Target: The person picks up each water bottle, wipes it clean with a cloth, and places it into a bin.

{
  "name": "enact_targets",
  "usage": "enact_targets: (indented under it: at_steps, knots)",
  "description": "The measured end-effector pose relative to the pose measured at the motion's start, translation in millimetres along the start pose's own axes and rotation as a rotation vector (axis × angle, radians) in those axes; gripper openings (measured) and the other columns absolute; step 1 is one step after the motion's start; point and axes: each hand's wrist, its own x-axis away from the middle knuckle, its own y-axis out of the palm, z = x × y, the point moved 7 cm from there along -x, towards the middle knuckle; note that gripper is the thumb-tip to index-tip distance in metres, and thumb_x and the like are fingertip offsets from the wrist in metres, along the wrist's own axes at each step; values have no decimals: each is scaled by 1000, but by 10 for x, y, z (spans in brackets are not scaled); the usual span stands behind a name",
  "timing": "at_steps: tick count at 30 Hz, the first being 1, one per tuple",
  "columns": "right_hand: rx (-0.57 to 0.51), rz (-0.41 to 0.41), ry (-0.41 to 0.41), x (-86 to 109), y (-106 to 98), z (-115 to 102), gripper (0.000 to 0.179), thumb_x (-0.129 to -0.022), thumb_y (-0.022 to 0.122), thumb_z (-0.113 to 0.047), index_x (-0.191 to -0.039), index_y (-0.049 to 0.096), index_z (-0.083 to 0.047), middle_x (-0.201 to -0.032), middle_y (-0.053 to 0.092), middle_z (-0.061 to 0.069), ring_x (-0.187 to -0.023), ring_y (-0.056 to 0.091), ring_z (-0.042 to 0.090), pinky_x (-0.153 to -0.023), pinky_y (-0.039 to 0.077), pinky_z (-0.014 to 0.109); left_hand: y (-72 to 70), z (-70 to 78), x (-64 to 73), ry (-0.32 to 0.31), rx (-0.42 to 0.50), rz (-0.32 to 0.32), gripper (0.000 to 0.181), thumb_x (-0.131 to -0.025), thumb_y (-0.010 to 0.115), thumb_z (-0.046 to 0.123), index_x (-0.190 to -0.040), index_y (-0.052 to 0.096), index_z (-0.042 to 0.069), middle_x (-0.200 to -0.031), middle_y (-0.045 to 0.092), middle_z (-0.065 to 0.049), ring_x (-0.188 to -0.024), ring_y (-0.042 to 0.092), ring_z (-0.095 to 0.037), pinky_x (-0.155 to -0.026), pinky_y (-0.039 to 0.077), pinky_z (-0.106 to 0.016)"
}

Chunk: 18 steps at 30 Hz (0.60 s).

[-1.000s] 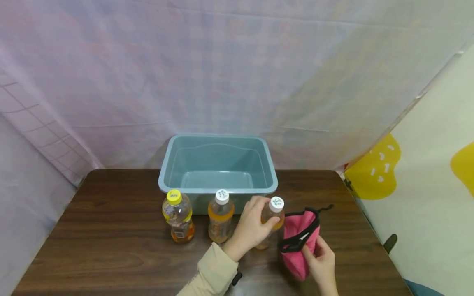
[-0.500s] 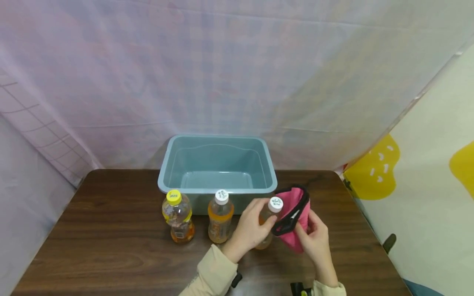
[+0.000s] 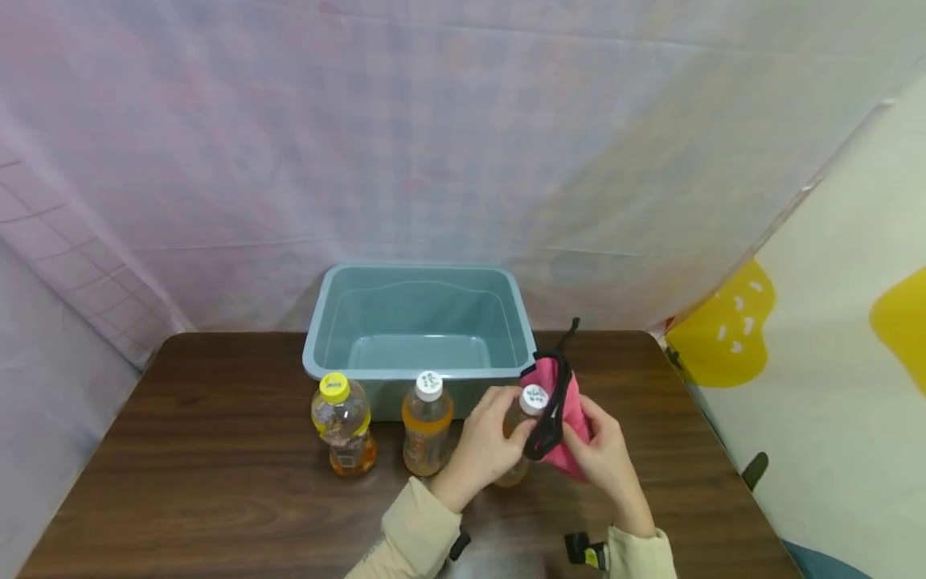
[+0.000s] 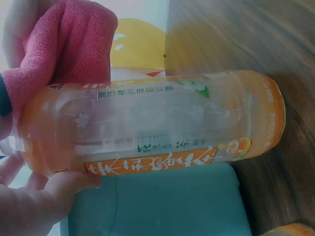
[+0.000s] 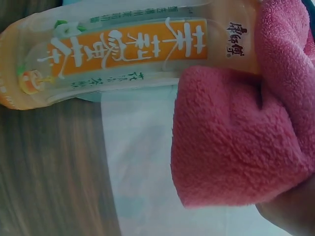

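My left hand [image 3: 483, 445] grips the upper part of a clear bottle [image 4: 152, 118] with a white cap [image 3: 534, 400] and an orange-banded label. The bottle stands at the right end of the row, in front of the basin. My right hand [image 3: 606, 454] pinches a fluffy pink cloth [image 5: 231, 142] with black edging and a black cord. The cloth lies against the right side of the bottle near its neck, and its black edge overlaps the bottle in the head view. In the left wrist view the left thumb presses on the label, below the cloth.
A blue-grey plastic basin [image 3: 316, 334] stands at the back of the brown wooden table [image 3: 217, 515]. To the left are a similar white-capped bottle [image 3: 427, 434] and a yellow-capped bottle [image 3: 342, 422] with amber liquid. A pale curtain [image 3: 405, 161] hangs behind.
My right hand has carried the pink cloth left and up from beside the bottle to against its neck. The left hand keeps its grip on the bottle.
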Motion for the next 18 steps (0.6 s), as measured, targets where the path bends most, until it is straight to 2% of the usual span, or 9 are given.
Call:
enact_targets:
  at_steps: [8,15,18]
  knots:
    - [-109,-7,50,127,45,200,22,-72,62,15,-92,59,9,-67,53,-13,-56,48,0,-46,42,20,39,-22,31,-31,-38,-15,31,-83,63,17,-111,55,7,-104,54,-7,-94,53,-22,-82,44,-35]
    - [-111,-34,154,222,128,374,22,-71,62,16,-92,60,10,-67,55,-10,-59,51,1,-49,45,22,49,-28,39,-35,-44,-12,30,-83,63,16,-111,54,7,-105,53,-7,-93,52,-22,-82,44,-34]
    - [-124,-38,166,272,201,458,23,-70,63,15,-92,60,11,-70,57,-8,-62,52,1,-52,46,21,47,-18,46,-23,-46,-7,30,-84,62,16,-111,53,6,-106,53,-7,-92,51,-21,-81,43,-33]
